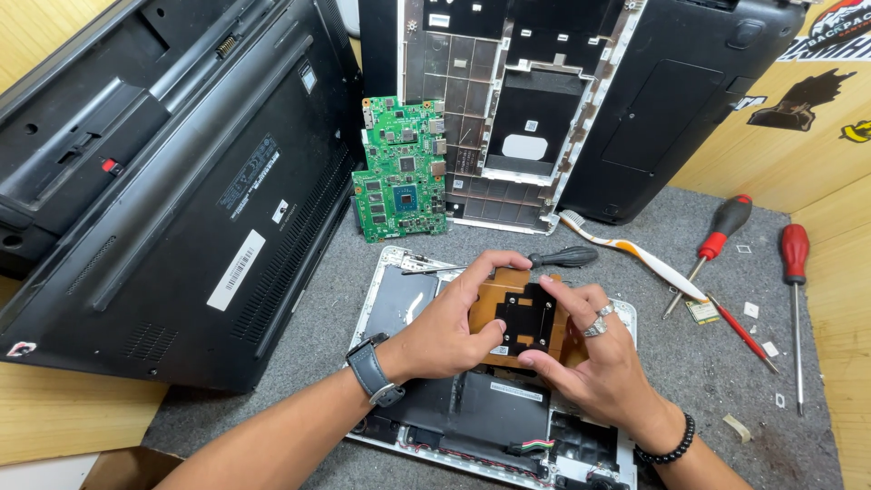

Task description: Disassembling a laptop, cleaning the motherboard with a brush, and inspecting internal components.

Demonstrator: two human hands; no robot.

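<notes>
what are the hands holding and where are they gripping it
Both hands hold a copper-coloured plate with a black centre: the left hand grips its left edge, the right hand its right and lower edges, above the open laptop.

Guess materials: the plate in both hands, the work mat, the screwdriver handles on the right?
Plate: looks like copper sheet, matte orange-brown, with a black square pad at its centre; left hand and right hand pinch its edges. Mat: grey felt-like fabric, speckled, fuzzy. Screwdriver handles: glossy red plastic, probably; one has a black rubbery-looking grip.
</notes>
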